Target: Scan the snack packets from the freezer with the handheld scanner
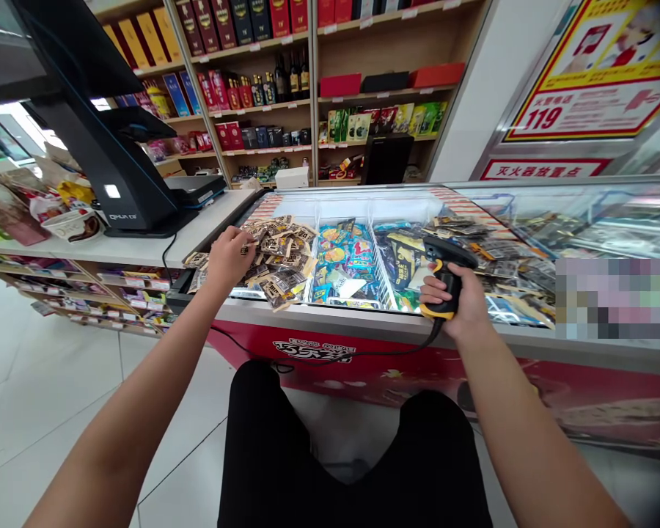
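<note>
My right hand [462, 301] is closed round the yellow and black handle of a barcode scanner [445, 268], held over the front rim of a chest freezer [363, 323]. A black cable runs from the scanner down across the freezer's red front. My left hand [228, 257] reaches into a heap of small brown and cream snack packets [280, 264] at the freezer's left end, fingers curled down onto them. I cannot make out whether it grips one. Blue ice cream packs [344, 257] fill the middle bin.
A black till terminal [115, 147] stands on the white counter [143, 249] to the left, with snack goods beside it. Shelves of boxes and bottles [264, 81] line the back wall. The freezer's sliding glass lid [555, 213] covers its right side. My dark-trousered legs show below.
</note>
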Available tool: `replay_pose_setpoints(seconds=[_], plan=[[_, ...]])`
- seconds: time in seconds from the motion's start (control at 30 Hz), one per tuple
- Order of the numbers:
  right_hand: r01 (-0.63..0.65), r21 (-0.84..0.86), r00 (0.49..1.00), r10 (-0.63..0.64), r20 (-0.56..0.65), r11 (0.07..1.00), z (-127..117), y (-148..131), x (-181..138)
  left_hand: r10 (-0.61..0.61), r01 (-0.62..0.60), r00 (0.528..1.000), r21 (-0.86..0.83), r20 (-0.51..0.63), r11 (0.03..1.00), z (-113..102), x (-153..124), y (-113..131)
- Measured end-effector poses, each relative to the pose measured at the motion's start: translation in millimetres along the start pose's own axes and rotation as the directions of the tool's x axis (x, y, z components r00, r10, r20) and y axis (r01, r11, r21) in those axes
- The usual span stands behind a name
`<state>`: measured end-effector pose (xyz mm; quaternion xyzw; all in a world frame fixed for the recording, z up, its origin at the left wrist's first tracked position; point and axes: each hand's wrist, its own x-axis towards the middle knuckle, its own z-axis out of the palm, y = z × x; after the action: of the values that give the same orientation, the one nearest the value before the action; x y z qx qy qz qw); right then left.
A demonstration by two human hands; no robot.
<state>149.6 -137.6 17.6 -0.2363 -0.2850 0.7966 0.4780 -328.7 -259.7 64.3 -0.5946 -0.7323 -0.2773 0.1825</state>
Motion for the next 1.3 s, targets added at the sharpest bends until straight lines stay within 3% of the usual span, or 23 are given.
replay_pose_setpoints(seconds=[0.23, 0.37, 0.43, 0.5, 0.6, 0.7, 0.8, 0.87, 0.93, 1.0, 1.13, 1.3], plan=[[-0.026, 0.041, 0.999, 0.027, -0.018, 0.999, 2, -1, -4, -0.061, 0.06, 0.998, 0.028, 0.018, 0.998, 2, -6, 13], [0.038, 0.091, 0.998, -0.034, -0.045, 0.995, 3, 1, -8, -0.048, 0.05, 0.996, 0.021, -0.075, 0.999, 2, -15, 35], [0.114, 0.099, 0.991, -0.107, -0.075, 0.989, 2, 1, -11, 0.033, -0.034, 0.991, -0.007, -0.129, 0.999, 7, -21, 62], [0.206, 0.085, 0.974, -0.196, -0.11, 0.975, -3, 0, -14, 0.172, -0.179, 0.98, -0.063, -0.1, 0.982, 19, -26, 99], [0.325, 0.034, 0.937, -0.317, -0.146, 0.945, -16, -9, -18, 0.36, -0.346, 0.931, -0.162, 0.067, 0.924, 45, -22, 170], [0.413, -0.002, 0.899, -0.408, -0.16, 0.911, -35, -28, -24, 0.438, -0.386, 0.862, -0.231, 0.255, 0.893, 78, -2, 246], [0.481, -0.002, 0.864, -0.474, -0.17, 0.877, -51, -47, -29, 0.412, -0.276, 0.817, -0.354, 0.404, 0.894, 111, 27, 318], [0.498, 0.021, 0.856, -0.487, -0.171, 0.867, -58, -54, -30, 0.343, -0.102, 0.796, -0.448, 0.499, 0.888, 133, 44, 360], [0.481, 0.039, 0.868, -0.47, -0.159, 0.876, -61, -57, -30, 0.217, 0.11, 0.782, -0.472, 0.585, 0.875, 154, 57, 393], [0.446, 0.038, 0.889, -0.437, -0.138, 0.894, -61, -56, -29, 0.116, 0.237, 0.781, -0.464, 0.613, 0.854, 172, 65, 415], [0.397, 0.067, 0.914, -0.389, -0.112, 0.915, -60, -53, -29, 0.04, 0.312, 0.796, -0.467, 0.604, 0.827, 197, 73, 428], [0.357, 0.224, 0.932, -0.329, -0.153, 0.907, -60, -56, -30, 0.077, 0.405, 0.754, -0.554, 0.652, 0.728, 205, 82, 403]])
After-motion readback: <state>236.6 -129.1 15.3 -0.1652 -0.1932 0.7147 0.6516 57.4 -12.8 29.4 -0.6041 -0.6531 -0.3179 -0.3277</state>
